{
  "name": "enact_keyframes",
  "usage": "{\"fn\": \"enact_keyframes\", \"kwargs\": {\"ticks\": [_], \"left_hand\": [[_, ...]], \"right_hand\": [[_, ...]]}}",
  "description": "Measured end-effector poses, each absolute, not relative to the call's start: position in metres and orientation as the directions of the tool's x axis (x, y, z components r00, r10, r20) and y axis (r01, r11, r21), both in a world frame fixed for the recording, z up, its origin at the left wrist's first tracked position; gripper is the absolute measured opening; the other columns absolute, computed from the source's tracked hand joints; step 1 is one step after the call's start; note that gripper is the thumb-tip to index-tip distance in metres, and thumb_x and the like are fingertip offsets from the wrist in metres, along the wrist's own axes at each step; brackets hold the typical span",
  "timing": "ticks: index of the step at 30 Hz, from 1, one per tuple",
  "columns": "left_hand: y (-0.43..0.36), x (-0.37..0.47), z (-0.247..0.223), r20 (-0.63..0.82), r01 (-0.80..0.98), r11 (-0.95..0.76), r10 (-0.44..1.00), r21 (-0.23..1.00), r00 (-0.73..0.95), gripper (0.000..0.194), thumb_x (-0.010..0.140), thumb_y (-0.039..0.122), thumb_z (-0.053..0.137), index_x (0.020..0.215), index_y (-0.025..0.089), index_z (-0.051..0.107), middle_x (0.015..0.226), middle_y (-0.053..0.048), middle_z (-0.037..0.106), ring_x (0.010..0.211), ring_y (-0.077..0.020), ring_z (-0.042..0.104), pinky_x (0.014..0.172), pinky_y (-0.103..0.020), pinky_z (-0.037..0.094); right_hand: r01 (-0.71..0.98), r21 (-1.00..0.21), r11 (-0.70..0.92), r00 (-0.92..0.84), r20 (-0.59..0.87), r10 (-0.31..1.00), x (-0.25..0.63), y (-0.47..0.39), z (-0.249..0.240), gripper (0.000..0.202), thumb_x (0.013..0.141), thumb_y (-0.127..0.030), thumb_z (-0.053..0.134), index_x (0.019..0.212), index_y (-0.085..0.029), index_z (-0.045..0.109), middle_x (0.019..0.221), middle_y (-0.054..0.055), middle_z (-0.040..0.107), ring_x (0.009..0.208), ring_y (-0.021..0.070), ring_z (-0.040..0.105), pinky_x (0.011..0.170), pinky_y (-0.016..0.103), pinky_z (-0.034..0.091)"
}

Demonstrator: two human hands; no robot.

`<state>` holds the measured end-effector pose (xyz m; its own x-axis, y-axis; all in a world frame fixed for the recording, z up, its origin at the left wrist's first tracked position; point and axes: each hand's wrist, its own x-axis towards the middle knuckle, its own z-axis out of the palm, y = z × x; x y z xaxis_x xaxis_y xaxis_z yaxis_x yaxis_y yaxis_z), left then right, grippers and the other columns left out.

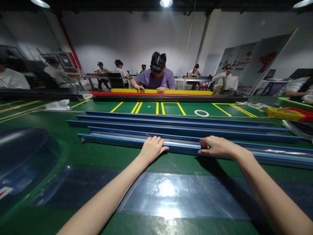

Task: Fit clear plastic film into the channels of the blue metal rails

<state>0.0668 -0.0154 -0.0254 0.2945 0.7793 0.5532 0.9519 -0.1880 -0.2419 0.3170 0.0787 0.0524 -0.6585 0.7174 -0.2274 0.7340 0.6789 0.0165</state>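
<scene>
A long blue channel-shaped strip lies crosswise on the table before me, with a pale shiny strip along its inside. My left hand holds its near wall, fingers curled over the edge and thumb stretched to the right along the side. Farther right, my right hand is curled at the same channel. Between its thumb and fingers shows a small dark reddish piece, partly hidden and too blurred to name. Just beyond, more blue channels lie roughly parallel.
A clear plastic sheet lies on the green table under my forearms. A white ring sits beyond the channels. Across the table, a person handles a yellow strip. Yellow and red trays stand right; a dark curved object is left.
</scene>
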Motion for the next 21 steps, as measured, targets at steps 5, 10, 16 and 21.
{"fn": "enact_keyframes", "kwargs": {"ticks": [5, 10, 16, 21], "left_hand": [[-0.015, 0.066, -0.026, 0.563, 0.948, -0.194, 0.768, -0.252, 0.307, 0.034, 0.083, 0.047, 0.041, 0.072, 0.016, 0.052, 0.07, -0.003, 0.057, 0.068, -0.017, 0.051, 0.059, -0.029, 0.028], [-0.015, 0.066, -0.027, 0.567, 0.948, -0.187, 0.766, -0.257, 0.304, 0.035, 0.084, 0.047, 0.041, 0.072, 0.016, 0.052, 0.07, -0.003, 0.058, 0.068, -0.0173, 0.051, 0.06, -0.029, 0.028], [-0.015, 0.066, -0.027, 0.565, 0.948, -0.188, 0.766, -0.256, 0.305, 0.035, 0.084, 0.047, 0.04, 0.072, 0.016, 0.053, 0.07, -0.004, 0.058, 0.068, -0.0179, 0.051, 0.06, -0.03, 0.029], [-0.015, 0.066, -0.027, 0.56, 0.952, -0.194, 0.773, -0.238, 0.298, 0.036, 0.084, 0.047, 0.04, 0.072, 0.016, 0.053, 0.069, -0.004, 0.058, 0.067, -0.0178, 0.051, 0.06, -0.029, 0.029]], "right_hand": [[0.732, 0.106, 0.673, -0.65, -0.187, 0.736, 0.308, 0.07, 0.056, 0.037, 0.075, -0.053, 0.045, 0.073, -0.019, 0.059, 0.073, 0.007, 0.063, 0.06, 0.0171, 0.055, 0.047, 0.024, 0.029], [0.608, 0.078, 0.79, -0.789, -0.054, 0.612, 0.295, 0.066, 0.045, 0.034, 0.077, -0.051, 0.045, 0.077, -0.02, 0.057, 0.078, 0.006, 0.064, 0.066, 0.0173, 0.057, 0.051, 0.024, 0.031], [0.495, 0.052, 0.867, -0.869, 0.02, 0.495, 0.275, 0.062, 0.021, 0.037, 0.081, -0.049, 0.042, 0.089, -0.016, 0.057, 0.089, 0.009, 0.062, 0.077, 0.0197, 0.058, 0.062, 0.025, 0.037], [0.489, 0.068, 0.869, -0.872, 0.038, 0.488, 0.272, 0.062, 0.016, 0.031, 0.084, -0.04, 0.039, 0.09, -0.016, 0.057, 0.088, 0.009, 0.061, 0.078, 0.0192, 0.058, 0.063, 0.025, 0.037]]}}
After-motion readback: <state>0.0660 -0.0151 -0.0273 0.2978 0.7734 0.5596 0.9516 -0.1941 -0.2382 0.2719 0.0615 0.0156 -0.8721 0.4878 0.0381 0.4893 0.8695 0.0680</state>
